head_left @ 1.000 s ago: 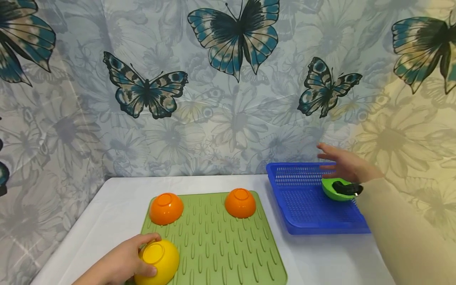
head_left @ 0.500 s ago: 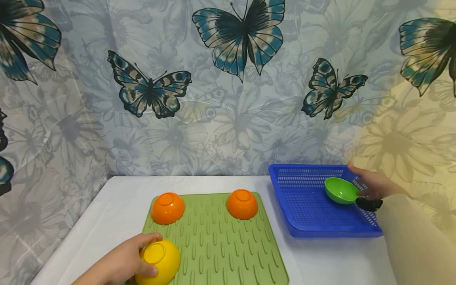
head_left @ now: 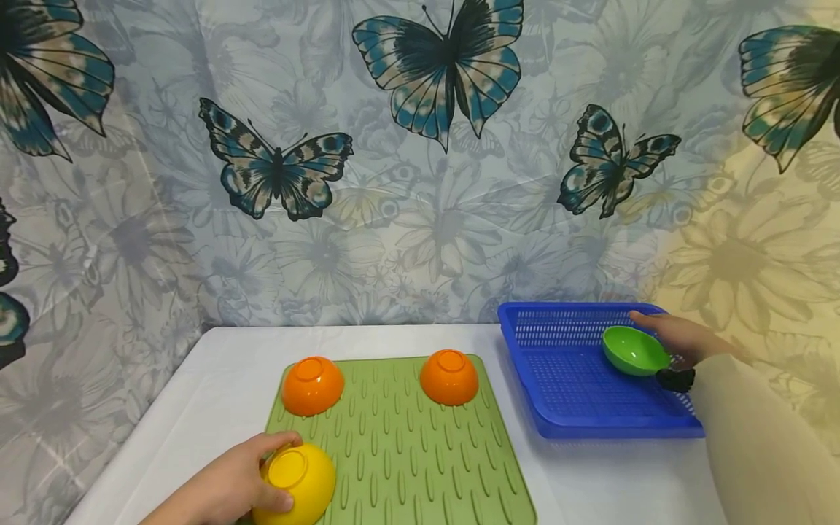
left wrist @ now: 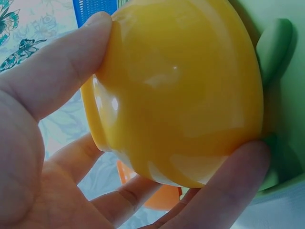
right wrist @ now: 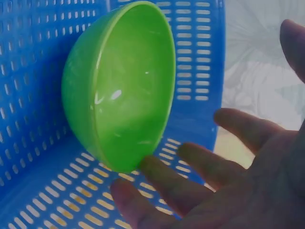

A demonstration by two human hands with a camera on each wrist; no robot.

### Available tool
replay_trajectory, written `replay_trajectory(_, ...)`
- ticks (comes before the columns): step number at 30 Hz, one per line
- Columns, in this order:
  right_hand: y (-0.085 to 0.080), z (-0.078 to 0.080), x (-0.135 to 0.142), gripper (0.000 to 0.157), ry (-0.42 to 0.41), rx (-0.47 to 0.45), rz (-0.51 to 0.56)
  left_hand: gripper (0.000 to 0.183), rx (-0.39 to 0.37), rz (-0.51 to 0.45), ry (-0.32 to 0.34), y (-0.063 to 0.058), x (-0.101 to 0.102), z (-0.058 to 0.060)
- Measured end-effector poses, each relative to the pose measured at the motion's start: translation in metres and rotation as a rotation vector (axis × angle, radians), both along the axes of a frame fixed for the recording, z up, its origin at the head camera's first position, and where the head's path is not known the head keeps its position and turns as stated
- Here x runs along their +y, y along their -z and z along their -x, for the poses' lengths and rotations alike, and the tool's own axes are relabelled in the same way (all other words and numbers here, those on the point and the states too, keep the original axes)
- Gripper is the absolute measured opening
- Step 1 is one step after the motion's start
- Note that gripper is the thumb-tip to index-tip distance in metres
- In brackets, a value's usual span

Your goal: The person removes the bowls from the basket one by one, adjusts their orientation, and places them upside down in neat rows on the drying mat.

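A yellow bowl [head_left: 310, 481] lies upside down on the green mat [head_left: 407, 459], near its front left. My left hand [head_left: 238, 475] grips that bowl, thumb on one side and fingers on the other, as the left wrist view also shows. In the blue basket [head_left: 558, 430], toward its right side, a green bowl [head_left: 633, 351] sits with its mouth up, somewhat tilted. My right hand [head_left: 689, 340] is over the basket's right side beside the green bowl. Its fingers [right wrist: 200, 162] are spread near the rim in the right wrist view; whether one fingertip touches it I cannot tell.
Two orange bowls stand upside down along the mat's back edge, a left one [head_left: 312, 386] and a right one [head_left: 449, 378]. The white table [head_left: 170, 408] ends at a butterfly-print cloth [head_left: 446, 240] behind. The basket has raised, slotted walls.
My right hand has come down from above the green bowl to its right side, then shifted slightly left toward it. My left hand keeps its grip on the yellow bowl.
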State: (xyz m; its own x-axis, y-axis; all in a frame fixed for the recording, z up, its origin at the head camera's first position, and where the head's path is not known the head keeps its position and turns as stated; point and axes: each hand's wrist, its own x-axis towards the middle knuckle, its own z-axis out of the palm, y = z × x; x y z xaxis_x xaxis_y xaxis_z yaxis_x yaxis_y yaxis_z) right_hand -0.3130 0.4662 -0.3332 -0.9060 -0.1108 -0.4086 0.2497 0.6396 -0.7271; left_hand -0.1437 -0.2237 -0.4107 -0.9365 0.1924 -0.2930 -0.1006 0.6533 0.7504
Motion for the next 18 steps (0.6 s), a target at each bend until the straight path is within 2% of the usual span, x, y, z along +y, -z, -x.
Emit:
replay_trajectory(4, 0.0018, 0.0038, 0.0046, 0.095, -0.021, -0.02, -0.019, 0.086, -0.012, -0.005, -0.006, -0.0003, -0.0002, 0.0003)
replay_trajectory(12, 0.0045, 0.0039, 0.0065, 0.11, 0.026, -0.026, -0.112, 0.085, -0.009, 0.018, -0.011, 0.0005, 0.0009, 0.0016)
replay_trajectory(15, 0.0054, 0.0063, 0.0075, 0.107, -0.008, -0.026, -0.11, 0.084, -0.008, 0.021, -0.015, 0.0012, 0.0008, 0.0019)
replay_trajectory(18, 0.0089, 0.0094, 0.0089, 0.099, -0.044, -0.006, -0.058, 0.084, -0.002, 0.023, -0.004, 0.0014, 0.0002, 0.0016)
